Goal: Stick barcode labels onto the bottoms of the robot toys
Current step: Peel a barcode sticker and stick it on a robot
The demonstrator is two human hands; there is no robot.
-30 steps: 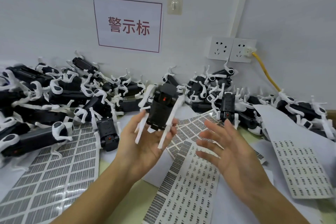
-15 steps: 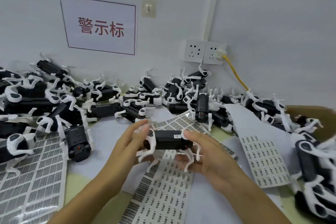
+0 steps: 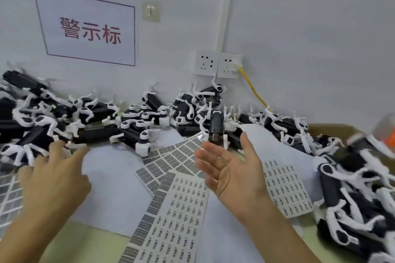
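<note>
Both hands empty over the label sheets; robot toys heaped along the wall and in a box at right.

Right hand (image 3: 229, 174) hovers palm-left, fingers straight and spread, thumb up, grasping nothing, above the barcode label sheets (image 3: 173, 205) spread on the table (image 3: 70, 239). Left hand (image 3: 53, 177) is palm-down with fingers loosely extended, fingertips at the edge of the left toy heap; motion blur, so contact with a toy cannot be told; it holds nothing. Black-and-white robot toys (image 3: 132, 121) lie piled against the wall. One toy (image 3: 215, 129) lies just beyond the right fingertips, apart from them. A cardboard box (image 3: 333, 129) at right holds more toys (image 3: 352, 194), blurred. Another label sheet (image 3: 286, 188) lies beside the box; a sheet of larger labels (image 3: 8, 190) sits at far left.
</note>
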